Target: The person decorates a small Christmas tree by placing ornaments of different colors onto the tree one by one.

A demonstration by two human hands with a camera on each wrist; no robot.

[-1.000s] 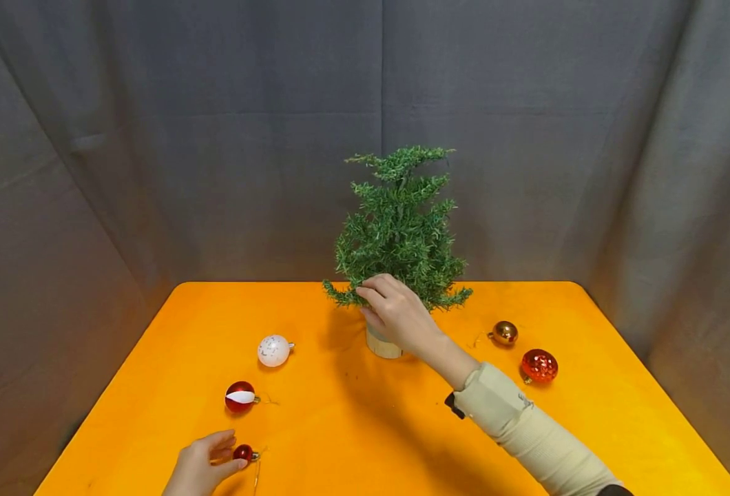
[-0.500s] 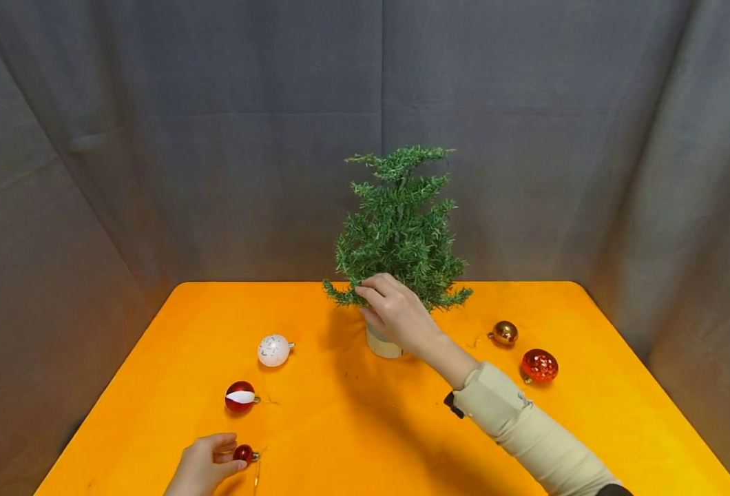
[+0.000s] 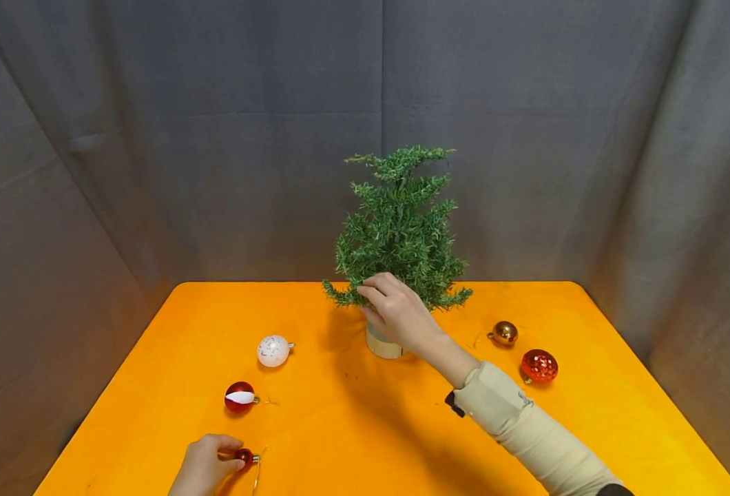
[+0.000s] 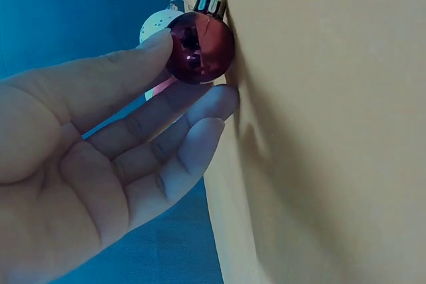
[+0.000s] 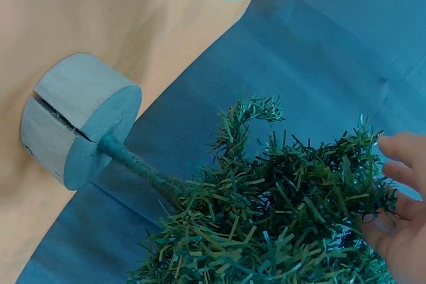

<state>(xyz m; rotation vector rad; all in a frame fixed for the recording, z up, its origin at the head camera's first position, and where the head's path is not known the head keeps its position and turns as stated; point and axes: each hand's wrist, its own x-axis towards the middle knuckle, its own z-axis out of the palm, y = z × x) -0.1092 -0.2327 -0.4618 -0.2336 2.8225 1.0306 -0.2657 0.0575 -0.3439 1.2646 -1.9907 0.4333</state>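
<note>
At the front left of the table, my left hand (image 3: 201, 464) pinches a small shiny red Christmas bauble (image 4: 206, 48) between thumb and fingers. The bauble lies on its side, its gold cap and string loop pointing right. My right hand (image 3: 400, 315) reaches to a small artificial Christmas tree (image 3: 402, 241) and holds one of its low front branches with curled fingers. In the right wrist view the fingertips (image 5: 393, 147) meet the green branch near its tip. The tree stands upright on a round wooden base (image 3: 382, 346), partly hidden behind the right hand.
A red-and-white bauble (image 3: 239, 398) and a white speckled bauble (image 3: 273, 351) lie beyond the left hand. On the right are a gold bauble (image 3: 505, 333) and a larger red one (image 3: 540, 366). Grey curtains (image 3: 266, 138) surround the orange table (image 3: 315, 441).
My left hand has shifted slightly right, and its thumb and fingers have closed on the small red bauble. My right hand stays at the branch, almost still.
</note>
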